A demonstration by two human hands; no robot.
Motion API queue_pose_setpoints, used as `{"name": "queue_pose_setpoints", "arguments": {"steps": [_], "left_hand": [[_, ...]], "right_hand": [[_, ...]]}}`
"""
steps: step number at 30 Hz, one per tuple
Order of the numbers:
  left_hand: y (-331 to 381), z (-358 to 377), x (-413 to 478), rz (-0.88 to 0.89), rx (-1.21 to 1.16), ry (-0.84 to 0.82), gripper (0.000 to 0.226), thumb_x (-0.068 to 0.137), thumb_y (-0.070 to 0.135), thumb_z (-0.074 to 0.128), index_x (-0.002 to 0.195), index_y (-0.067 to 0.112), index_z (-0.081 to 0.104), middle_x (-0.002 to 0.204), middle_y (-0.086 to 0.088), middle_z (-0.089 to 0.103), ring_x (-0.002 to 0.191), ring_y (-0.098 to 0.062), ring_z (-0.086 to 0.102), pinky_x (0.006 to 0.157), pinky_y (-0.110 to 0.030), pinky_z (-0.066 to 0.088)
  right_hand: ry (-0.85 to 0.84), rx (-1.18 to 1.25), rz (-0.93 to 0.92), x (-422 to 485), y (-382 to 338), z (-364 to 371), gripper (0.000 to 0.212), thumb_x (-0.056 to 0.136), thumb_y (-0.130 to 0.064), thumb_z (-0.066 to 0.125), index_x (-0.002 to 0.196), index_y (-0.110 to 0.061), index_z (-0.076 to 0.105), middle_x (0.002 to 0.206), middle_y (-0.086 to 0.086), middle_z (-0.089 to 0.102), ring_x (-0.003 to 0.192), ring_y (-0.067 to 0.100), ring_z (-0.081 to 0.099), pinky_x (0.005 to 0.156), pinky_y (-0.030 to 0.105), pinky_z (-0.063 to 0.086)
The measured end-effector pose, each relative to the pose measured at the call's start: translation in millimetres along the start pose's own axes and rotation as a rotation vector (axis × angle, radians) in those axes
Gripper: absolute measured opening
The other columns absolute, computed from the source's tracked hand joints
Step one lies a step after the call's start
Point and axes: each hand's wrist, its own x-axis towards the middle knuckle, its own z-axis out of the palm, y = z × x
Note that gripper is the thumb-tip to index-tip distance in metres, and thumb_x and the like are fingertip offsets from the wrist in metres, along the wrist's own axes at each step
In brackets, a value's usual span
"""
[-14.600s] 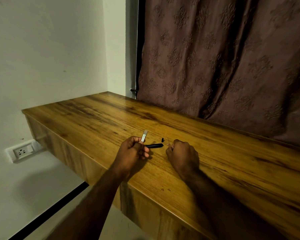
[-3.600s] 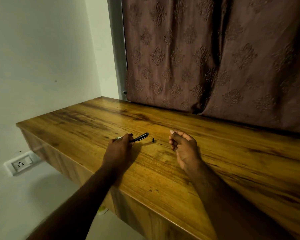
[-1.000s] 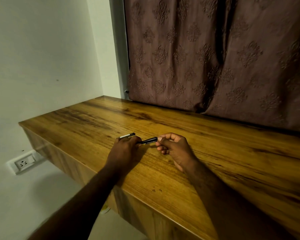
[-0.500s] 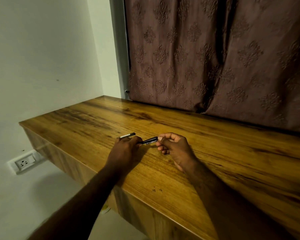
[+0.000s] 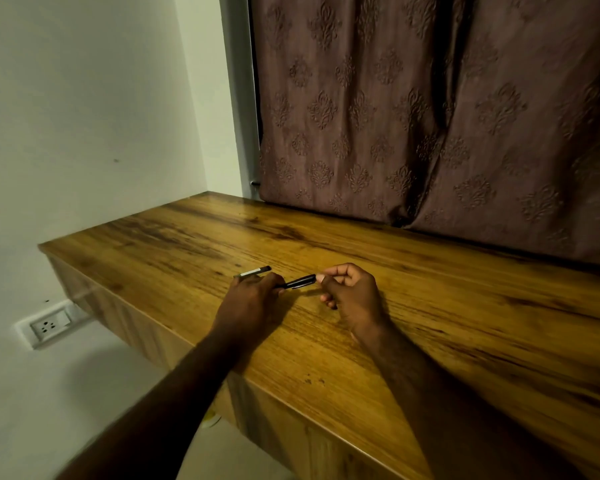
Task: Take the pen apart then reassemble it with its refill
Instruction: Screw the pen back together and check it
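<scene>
A black pen barrel (image 5: 299,282) is held level just above the wooden desk (image 5: 430,306). My left hand (image 5: 248,299) grips its left end. My right hand (image 5: 352,294) pinches its right tip between thumb and forefinger. A silver and black pen part (image 5: 253,272) sticks out past my left hand's knuckles, either held by that hand or lying on the desk right behind it. My fingers hide any small parts and the refill.
A brown patterned curtain (image 5: 430,109) hangs behind the desk. A white wall stands at the left, with a socket (image 5: 49,325) low below the desk's left edge. The desk's front edge runs diagonally under my forearms.
Over the last second my hands have barely moved. A few seconds earlier my right hand was apart from the pen with small parts lying on the desk; now it pinches the barrel's tip.
</scene>
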Motion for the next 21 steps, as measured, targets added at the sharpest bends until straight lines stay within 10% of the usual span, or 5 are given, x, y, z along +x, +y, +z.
{"name": "queue_pose_setpoints", "arguments": {"steps": [13,21], "left_hand": [[2.3,-2.6,0.7,-0.007,-0.023,-0.002,0.065,0.093,0.064,0.017,0.093,0.017,0.063,0.079,0.000,0.069,0.072,-0.023,0.065,0.076,-0.038,0.048],[-0.7,-0.4,1.5,-0.042,0.052,-0.032,0.027,0.087,0.040,0.043,0.091,0.019,0.060,0.076,-0.001,0.068,0.070,-0.025,0.064,0.073,-0.037,0.047]], "right_hand": [[-0.056,-0.059,-0.014,-5.5,-4.2,3.2,0.015,0.095,-0.008,0.053,0.102,-0.009,0.067,0.082,0.005,0.070,0.051,0.012,0.054,0.045,0.017,0.043],[-0.028,-0.100,-0.079,-4.1,-2.8,3.5,0.019,0.087,0.000,0.060,0.090,-0.017,0.067,0.085,0.006,0.072,0.048,0.011,0.055,0.047,0.019,0.043]]}}
